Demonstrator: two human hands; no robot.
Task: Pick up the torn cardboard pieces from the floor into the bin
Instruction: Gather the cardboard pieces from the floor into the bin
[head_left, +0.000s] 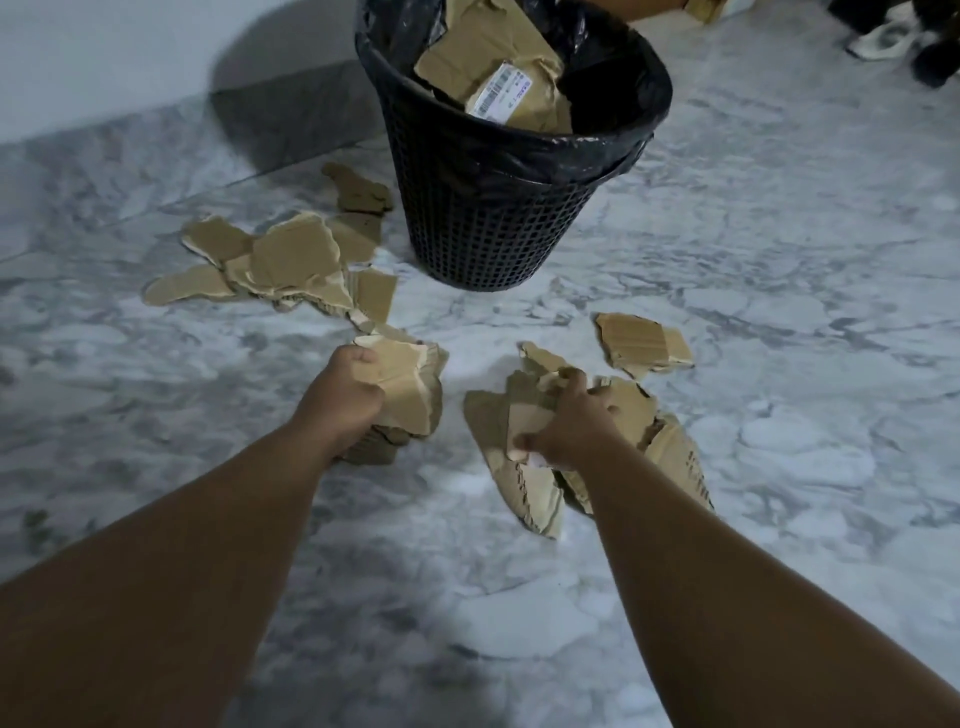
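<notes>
Marble floor (779, 364), black mesh bin (498, 197) already part-filled with cardboard. Left hand (345, 397) grips a stack of torn pieces (410, 389); right hand (569, 421) clutches a loose bundle (524, 467) by the floor. Scattered pieces (291, 260) lie left of bin, one scrap (644, 343) to the right. Risk: the loose right bundle sheds scraps mid-carry; overfilled bin spills.
</notes>
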